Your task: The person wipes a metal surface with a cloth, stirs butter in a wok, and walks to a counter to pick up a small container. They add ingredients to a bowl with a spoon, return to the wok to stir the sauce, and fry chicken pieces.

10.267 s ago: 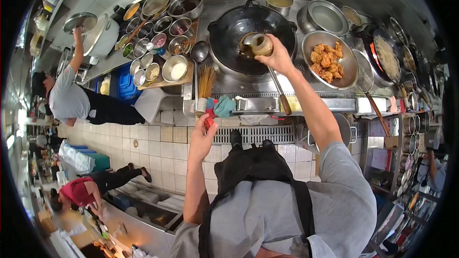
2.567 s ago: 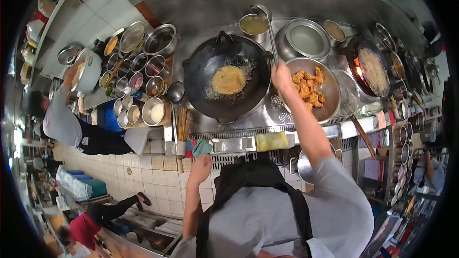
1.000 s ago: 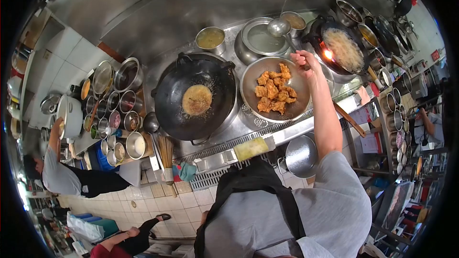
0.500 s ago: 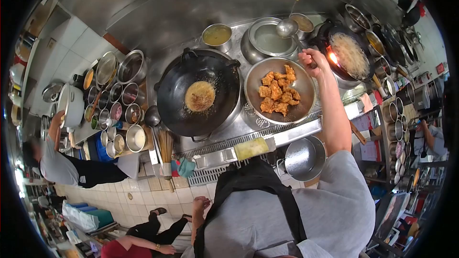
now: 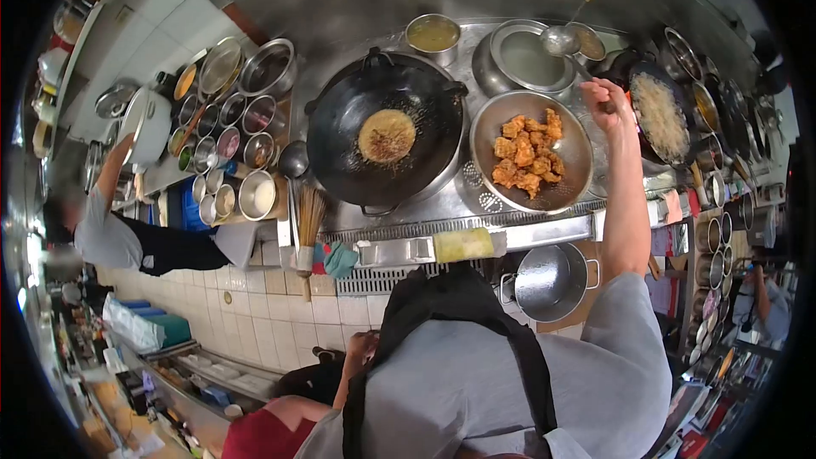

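My right hand (image 5: 609, 105) is closed around the handle of a ladle (image 5: 560, 40), whose bowl hangs by the rim of a small metal pot (image 5: 592, 44) of brownish liquid. Left of that hand, a steel bowl (image 5: 574, 183) holds browned fried pieces (image 5: 529, 153). A black wok (image 5: 340, 166) farther left contains a shallow pool of bubbling brown liquid (image 5: 387, 136). Low at my left side, my left hand (image 5: 361, 345) has its fingers curled, with nothing visible in them; the apron (image 5: 425, 310) partly covers it.
Beyond my right forearm a second wok (image 5: 660, 119) is full of foaming contents. A large pot (image 5: 540, 59) and a yellow-liquid pot (image 5: 433, 36) line the back. Seasoning containers (image 5: 229, 140) stand left, near a co-worker (image 5: 136, 229). A person in red (image 5: 270, 429) is close behind my left side.
The view has turned left, so the stove appears farther right. My right hand still grips the ladle near the small pot. The person in red now overlaps my left side; the co-worker still holds the white pot.
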Action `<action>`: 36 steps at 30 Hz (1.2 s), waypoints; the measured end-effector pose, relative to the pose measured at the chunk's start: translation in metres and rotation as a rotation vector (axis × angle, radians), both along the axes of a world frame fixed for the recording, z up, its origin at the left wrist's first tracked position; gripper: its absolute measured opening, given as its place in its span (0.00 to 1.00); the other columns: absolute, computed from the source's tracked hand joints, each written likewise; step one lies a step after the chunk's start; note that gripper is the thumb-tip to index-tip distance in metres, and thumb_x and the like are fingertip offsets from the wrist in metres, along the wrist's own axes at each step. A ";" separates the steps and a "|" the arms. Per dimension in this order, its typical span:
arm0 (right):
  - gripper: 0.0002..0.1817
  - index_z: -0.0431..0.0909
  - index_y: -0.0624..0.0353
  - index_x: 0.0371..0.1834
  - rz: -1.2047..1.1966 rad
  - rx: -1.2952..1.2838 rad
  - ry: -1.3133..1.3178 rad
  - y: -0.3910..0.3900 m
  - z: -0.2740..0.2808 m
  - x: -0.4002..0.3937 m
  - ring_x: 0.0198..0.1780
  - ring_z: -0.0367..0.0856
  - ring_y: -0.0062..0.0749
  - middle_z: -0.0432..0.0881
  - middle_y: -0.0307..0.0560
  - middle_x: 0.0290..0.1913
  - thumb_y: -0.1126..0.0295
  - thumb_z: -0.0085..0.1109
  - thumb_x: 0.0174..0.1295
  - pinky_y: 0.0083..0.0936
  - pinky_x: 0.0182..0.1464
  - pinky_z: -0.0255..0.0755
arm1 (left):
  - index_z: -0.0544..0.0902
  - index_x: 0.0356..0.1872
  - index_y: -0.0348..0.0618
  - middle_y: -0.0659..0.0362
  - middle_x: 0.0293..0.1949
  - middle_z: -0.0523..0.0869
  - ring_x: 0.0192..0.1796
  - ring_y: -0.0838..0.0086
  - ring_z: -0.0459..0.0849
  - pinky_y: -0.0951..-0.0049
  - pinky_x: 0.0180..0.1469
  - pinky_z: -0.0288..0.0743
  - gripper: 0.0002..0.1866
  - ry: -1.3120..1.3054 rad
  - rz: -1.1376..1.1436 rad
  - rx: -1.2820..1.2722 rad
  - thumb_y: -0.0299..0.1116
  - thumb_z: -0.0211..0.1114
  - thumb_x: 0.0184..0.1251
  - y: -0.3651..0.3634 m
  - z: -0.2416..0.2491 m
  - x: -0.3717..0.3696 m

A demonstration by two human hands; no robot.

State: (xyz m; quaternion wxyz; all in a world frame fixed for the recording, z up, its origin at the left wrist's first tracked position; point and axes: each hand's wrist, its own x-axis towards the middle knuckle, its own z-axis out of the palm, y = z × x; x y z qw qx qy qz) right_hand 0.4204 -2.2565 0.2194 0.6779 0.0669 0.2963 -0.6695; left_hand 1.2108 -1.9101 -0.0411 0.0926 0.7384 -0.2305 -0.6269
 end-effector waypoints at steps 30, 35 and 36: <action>0.12 0.77 0.67 0.52 0.436 0.038 1.491 0.138 -0.031 0.274 0.18 0.70 0.22 0.75 0.40 0.25 0.70 0.57 0.73 0.26 0.17 0.64 | 0.76 0.24 0.40 0.60 0.22 0.79 0.23 0.74 0.81 0.70 0.24 0.78 0.13 0.140 0.172 0.030 0.28 0.61 0.72 -0.036 -0.048 0.037; 0.08 0.79 0.63 0.43 0.117 0.169 1.456 0.101 -0.053 0.231 0.20 0.71 0.21 0.77 0.40 0.25 0.69 0.57 0.73 0.24 0.19 0.64 | 0.81 0.49 0.33 0.49 0.39 0.89 0.35 0.64 0.91 0.69 0.32 0.85 0.10 0.039 0.214 0.058 0.30 0.63 0.75 -0.016 -0.061 0.044; 0.07 0.78 0.62 0.41 0.129 0.244 1.248 0.092 -0.025 0.220 0.21 0.70 0.18 0.77 0.40 0.24 0.69 0.56 0.74 0.22 0.18 0.62 | 0.80 0.54 0.32 0.47 0.42 0.90 0.37 0.62 0.92 0.69 0.33 0.86 0.14 0.049 0.210 0.074 0.30 0.64 0.75 -0.010 -0.065 0.047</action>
